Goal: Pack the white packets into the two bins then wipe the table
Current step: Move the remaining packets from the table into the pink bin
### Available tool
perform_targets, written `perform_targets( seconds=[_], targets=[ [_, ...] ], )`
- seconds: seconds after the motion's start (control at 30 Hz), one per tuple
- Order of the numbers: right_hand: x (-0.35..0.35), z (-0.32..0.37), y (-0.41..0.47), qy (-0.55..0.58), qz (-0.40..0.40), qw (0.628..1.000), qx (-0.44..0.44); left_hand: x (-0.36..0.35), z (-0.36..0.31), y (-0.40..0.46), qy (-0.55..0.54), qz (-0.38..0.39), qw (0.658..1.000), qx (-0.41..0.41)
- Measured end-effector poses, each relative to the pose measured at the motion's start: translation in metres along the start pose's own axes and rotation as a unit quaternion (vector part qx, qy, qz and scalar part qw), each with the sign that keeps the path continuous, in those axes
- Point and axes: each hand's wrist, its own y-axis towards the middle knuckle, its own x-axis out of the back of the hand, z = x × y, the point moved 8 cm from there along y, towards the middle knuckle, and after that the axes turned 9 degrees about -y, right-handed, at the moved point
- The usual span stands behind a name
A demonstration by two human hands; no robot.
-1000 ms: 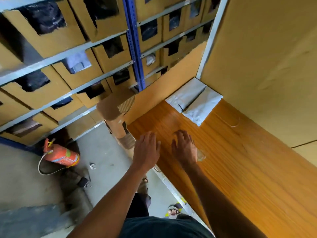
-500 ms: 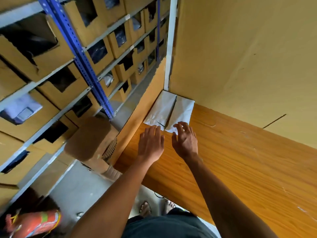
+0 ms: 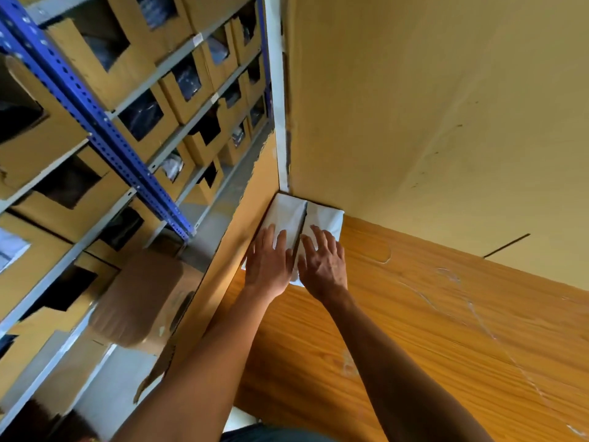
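Right, over on the left the shelving (image 3: 105,129) is lined with cardboard bins (image 3: 178,90), each with a cut-out front, and most show dark wrapped bundles inside; one at the far left edge shows something pale (image 3: 11,247). A brown cardboard box (image 3: 143,298) sits lower down by the rack, and what is in it cannot be seen.

Now to the far corner of the wooden surface (image 3: 414,330), where two white packets lie side by side against the cardboard walls. The left packet (image 3: 283,215) is tucked into the corner itself, the right packet (image 3: 325,218) just beside it, a dark seam between them.

The left hand (image 3: 269,266) lies flat on the left packet, fingers straight and slightly spread, gripping nothing. The right hand (image 3: 322,266) rests on the right packet the same way, fingers extended and fanned, palm down. The two hands are almost touching each other.
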Motion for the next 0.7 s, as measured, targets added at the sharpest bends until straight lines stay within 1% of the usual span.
perform_targets(
  seconds=[0.13,0.3,0.4,0.5,0.57,0.63,0.7],
  targets=[
    [-0.014,-0.009,0.022,0.021,0.058,0.998,-0.033,-0.015,-0.001,0.03,-0.01,0.015,1.0,0.011],
    [-0.041,-0.029,0.023,-0.001,0.087,0.996,-0.034,-0.037,0.007,0.043,0.002,0.053,0.998,0.028],
    [-0.045,-0.042,0.018,-0.012,0.085,0.995,-0.045,-0.041,0.007,0.036,0.014,0.045,0.998,0.031],
    [-0.043,-0.052,0.013,-0.018,0.066,0.996,-0.064,-0.032,-0.005,0.032,0.033,0.004,0.999,0.013],
    [-0.043,-0.058,0.01,-0.026,0.055,0.996,-0.072,-0.028,-0.013,0.034,0.024,-0.014,1.0,-0.003],
    [-0.043,-0.064,0.008,-0.03,0.052,0.995,-0.083,-0.03,-0.018,0.037,0.014,-0.003,1.0,-0.017],
    [-0.044,-0.064,0.007,-0.034,0.057,0.994,-0.082,-0.043,-0.015,0.041,0.007,0.04,0.999,-0.025]
  ],
)
